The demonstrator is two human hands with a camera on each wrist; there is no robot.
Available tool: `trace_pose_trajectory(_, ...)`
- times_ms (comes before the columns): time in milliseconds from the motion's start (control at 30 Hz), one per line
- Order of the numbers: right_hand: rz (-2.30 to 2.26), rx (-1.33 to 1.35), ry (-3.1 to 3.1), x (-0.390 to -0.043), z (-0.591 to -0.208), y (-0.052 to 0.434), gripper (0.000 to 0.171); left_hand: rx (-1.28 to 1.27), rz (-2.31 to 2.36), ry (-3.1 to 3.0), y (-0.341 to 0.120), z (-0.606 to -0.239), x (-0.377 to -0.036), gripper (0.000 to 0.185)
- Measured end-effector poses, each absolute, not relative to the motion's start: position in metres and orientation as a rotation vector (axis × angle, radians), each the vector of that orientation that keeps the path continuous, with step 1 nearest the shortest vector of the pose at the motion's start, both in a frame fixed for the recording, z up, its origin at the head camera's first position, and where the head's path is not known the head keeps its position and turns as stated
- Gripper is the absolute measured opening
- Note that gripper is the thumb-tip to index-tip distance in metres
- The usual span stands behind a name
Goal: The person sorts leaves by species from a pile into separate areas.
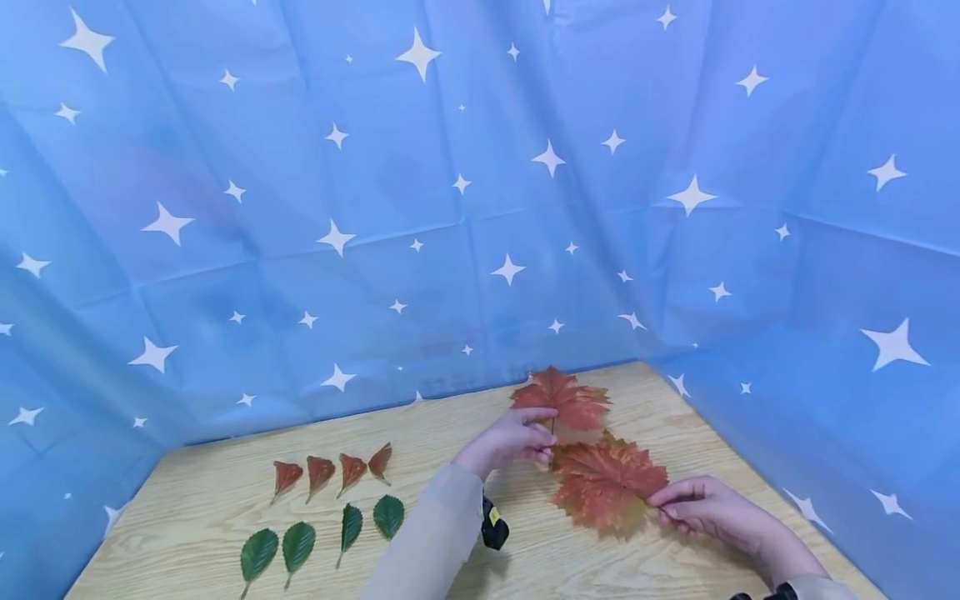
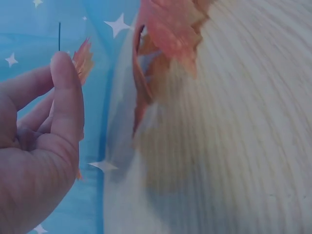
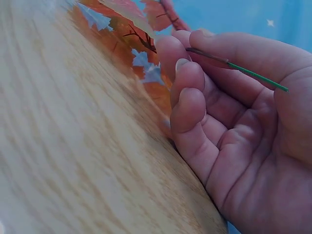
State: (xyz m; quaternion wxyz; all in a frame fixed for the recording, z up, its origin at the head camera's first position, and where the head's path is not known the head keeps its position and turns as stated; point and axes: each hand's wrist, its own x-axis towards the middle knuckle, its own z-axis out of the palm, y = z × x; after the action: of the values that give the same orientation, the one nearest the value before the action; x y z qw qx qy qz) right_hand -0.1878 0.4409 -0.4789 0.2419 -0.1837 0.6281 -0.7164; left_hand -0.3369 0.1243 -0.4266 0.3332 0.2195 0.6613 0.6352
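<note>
Two large orange-red artificial maple-like leaves are over the right part of the wooden table. The farther leaf (image 1: 564,400) stands near the curtain, and my left hand (image 1: 516,438) pinches its thin stem between thumb and fingertips; in the left wrist view the dark stem (image 2: 59,36) pokes up above the fingertip. My right hand (image 1: 712,512) pinches the stem of the nearer leaf (image 1: 609,482). In the right wrist view this stem (image 3: 258,75), brown turning green, crosses the palm side of the right hand (image 3: 234,122), whose other fingers are curled.
On the table (image 1: 187,517) to the left lies a row of small folded reddish leaves (image 1: 320,475). In front of it lies a row of green leaves (image 1: 298,543). A blue curtain with white stars (image 1: 360,192) borders the table at the back and right.
</note>
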Motion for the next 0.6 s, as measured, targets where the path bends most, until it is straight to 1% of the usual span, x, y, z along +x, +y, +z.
trace_pose_trajectory(433,-1.957,-0.526,1.735,-0.189,-0.479,0.442,0.034,0.642,1.703,1.719,0.117,-0.397,-0.324,0.054)
trace_pose_trajectory(600,-1.952,-0.486,1.875,-0.186,-0.481,0.438,0.032,0.641,1.709,1.734,0.110,-0.391,-0.316,0.056)
